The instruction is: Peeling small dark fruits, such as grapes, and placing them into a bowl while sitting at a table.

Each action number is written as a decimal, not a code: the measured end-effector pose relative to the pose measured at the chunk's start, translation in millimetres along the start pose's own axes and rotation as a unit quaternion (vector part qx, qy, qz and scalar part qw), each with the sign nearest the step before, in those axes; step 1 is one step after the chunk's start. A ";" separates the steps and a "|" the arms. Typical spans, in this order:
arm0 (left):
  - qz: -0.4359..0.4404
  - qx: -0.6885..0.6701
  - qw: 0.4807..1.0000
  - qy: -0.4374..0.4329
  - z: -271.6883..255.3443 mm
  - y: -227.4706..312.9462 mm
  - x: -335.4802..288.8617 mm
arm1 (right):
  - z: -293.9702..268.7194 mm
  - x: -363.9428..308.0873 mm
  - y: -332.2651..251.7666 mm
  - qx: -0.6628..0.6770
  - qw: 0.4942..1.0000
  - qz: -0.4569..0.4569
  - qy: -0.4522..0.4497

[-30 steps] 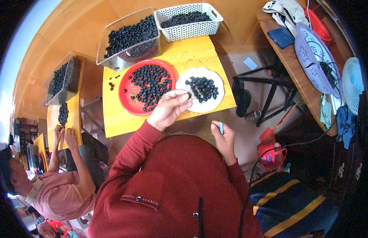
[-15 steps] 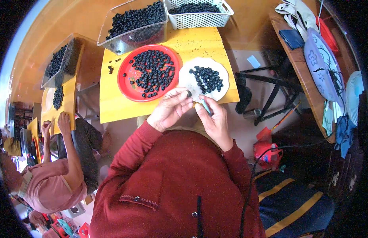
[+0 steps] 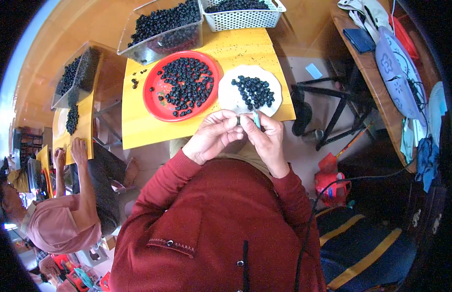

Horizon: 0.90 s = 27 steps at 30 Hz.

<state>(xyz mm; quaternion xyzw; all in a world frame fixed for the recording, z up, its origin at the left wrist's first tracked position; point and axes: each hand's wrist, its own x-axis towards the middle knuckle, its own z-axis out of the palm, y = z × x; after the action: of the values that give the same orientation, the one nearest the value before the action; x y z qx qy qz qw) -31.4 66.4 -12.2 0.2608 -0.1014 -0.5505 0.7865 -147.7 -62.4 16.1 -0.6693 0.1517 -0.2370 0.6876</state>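
Observation:
Just off the near edge of the yellow table, my left hand (image 3: 211, 134) pinches one dark round bead (image 3: 238, 120) between thumb and fingertips. My right hand (image 3: 267, 143) is closed around a slim light-blue tool (image 3: 256, 119), whose kind I cannot make out. Its thumb and fingertips meet the bead from the right. Beyond my hands is a white scalloped plate (image 3: 226, 100) bearing a cluster of dark beads (image 3: 255, 91). Left of it, a red round plate (image 3: 152, 106) carries many more loose beads (image 3: 187, 85).
A clear plastic bin (image 3: 138, 54) and a white perforated basket (image 3: 243, 21), both full of dark beads, stand at the table's far side. A few beads (image 3: 134, 82) lie on the yellow tabletop (image 3: 153, 135). At left, another person (image 3: 65, 214) works at a similar table.
My hands have come together, bringing the bead against the fingertips of my right hand. The light-blue tool now points more upright. The view has shifted slightly.

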 end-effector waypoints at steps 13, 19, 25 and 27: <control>0.018 -0.053 0.998 0.000 2.0 3.1 -6.8 | 5.7 -15.0 -16.1 -0.230 0.962 -0.146 -0.003; 0.022 -0.047 0.999 -0.002 2.9 0.7 -8.6 | 5.8 -17.1 -14.1 -0.277 0.944 -0.177 0.002; 0.025 -0.037 0.999 0.001 6.1 -3.7 -10.5 | 4.7 -20.0 -13.0 -0.248 0.950 -0.189 0.014; 0.028 -0.034 0.999 0.004 8.4 -5.1 -11.3 | 4.3 -21.0 -12.8 -0.238 0.953 -0.187 0.015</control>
<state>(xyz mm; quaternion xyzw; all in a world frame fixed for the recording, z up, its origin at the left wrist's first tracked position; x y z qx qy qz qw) -43.5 73.0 -6.3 0.2333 -0.0867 -0.5304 0.8104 -164.7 -47.5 26.8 -0.8264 0.0863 -0.3285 0.4490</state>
